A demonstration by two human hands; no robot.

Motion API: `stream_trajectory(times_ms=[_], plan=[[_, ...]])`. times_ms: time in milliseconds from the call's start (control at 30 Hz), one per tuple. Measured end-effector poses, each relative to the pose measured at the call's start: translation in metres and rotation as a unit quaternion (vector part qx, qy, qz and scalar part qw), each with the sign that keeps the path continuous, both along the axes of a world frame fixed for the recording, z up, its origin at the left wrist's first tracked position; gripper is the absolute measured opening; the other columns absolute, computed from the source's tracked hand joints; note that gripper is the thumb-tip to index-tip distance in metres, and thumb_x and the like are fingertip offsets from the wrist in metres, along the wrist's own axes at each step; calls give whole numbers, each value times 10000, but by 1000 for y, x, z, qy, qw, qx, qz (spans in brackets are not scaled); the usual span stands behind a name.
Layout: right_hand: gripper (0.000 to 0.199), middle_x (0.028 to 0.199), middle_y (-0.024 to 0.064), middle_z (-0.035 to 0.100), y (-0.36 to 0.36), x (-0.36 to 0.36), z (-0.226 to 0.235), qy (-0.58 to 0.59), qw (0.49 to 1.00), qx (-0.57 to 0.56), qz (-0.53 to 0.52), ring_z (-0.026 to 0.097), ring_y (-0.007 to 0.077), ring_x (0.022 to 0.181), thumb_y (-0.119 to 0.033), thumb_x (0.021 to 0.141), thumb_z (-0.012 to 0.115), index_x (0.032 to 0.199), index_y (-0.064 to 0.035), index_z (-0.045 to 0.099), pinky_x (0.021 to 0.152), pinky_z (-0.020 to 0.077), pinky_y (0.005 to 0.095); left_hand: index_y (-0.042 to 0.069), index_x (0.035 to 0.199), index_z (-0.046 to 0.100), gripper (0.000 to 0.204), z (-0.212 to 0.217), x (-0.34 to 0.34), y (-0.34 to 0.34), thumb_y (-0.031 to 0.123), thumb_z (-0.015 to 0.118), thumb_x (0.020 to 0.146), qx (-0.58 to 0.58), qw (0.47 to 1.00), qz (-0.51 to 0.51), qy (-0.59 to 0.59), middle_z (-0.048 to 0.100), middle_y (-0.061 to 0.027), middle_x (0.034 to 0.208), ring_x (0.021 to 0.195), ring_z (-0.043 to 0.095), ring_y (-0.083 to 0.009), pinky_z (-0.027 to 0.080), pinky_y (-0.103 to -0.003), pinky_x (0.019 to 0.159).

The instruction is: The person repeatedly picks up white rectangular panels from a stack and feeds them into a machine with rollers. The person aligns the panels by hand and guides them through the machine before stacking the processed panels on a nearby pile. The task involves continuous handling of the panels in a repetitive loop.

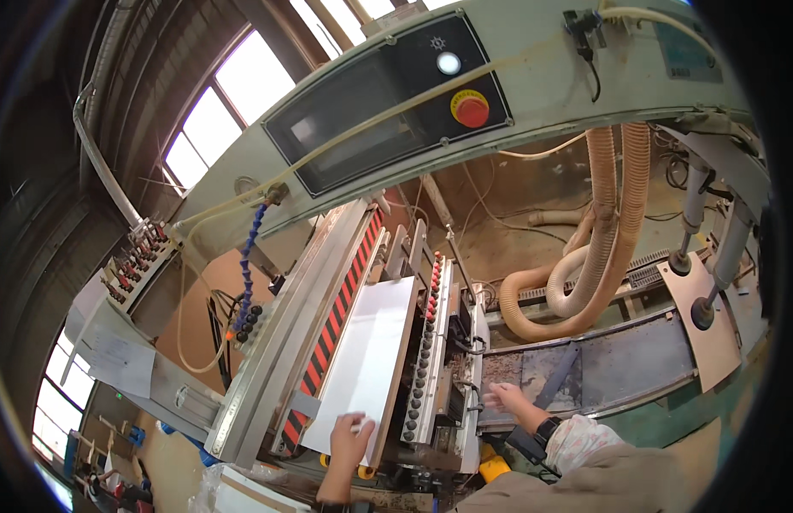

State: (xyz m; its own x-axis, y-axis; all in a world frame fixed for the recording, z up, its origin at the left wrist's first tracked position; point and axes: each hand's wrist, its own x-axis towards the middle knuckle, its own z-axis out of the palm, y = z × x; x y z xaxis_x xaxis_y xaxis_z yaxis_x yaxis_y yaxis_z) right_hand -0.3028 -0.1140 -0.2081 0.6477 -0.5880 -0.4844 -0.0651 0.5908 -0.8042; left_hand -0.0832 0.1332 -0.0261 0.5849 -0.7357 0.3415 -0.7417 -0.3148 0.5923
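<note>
White panel (371, 342): likely stiff, slick; best held by edges. Left hand (349, 442): grip unclear. Right hand (511, 402): loosely spread.

One flat white rectangular panel (368, 342); one bare left hand (351, 438) at its near end, one bare right hand (514, 402) to its right (two hands altogether). Beyond the panel: one round red button (472, 111), one round white button (448, 62).

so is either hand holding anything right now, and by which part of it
No hold can be made out. The left hand is over the near end of the white panel, but contact cannot be told; the right hand looks empty.
</note>
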Motion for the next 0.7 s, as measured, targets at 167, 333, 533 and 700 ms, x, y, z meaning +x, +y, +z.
stream_trajectory(times_ms=[167,333,533,700], plan=[[315,986,81,607,-7,-30,-21,-14,999,47,1,590,184,840,-353,891,501,1047,-79,522,707,467,328,-55,1058,534,483,-47,31,-52,277,675,737,111,956,9,-271,541,-203,1103,1009,500,-370,430,-413,855],[332,918,69,613,-27,-79,-50,-6,995,57,-80,600,175,749,-362,884,511,1065,-84,499,628,491,319,-42,1038,545,485,-42,29,-66,311,676,732,169,944,42,-280,519,-196,1141,1001,497,-346,447,-402,817],[330,944,68,612,-35,-110,-60,16,991,60,-118,599,179,766,-356,890,503,1083,-89,493,643,488,333,-4,968,556,467,-20,41,-85,337,698,683,230,941,-2,-248,521,-152,992,938,510,-318,456,-406,787],[322,970,80,613,-21,-92,-49,6,995,67,-76,595,182,806,-341,893,498,1085,-83,491,682,481,329,42,1035,531,543,-11,55,-95,362,713,636,230,945,-42,-229,472,-130,941,925,488,-313,446,-413,777]])
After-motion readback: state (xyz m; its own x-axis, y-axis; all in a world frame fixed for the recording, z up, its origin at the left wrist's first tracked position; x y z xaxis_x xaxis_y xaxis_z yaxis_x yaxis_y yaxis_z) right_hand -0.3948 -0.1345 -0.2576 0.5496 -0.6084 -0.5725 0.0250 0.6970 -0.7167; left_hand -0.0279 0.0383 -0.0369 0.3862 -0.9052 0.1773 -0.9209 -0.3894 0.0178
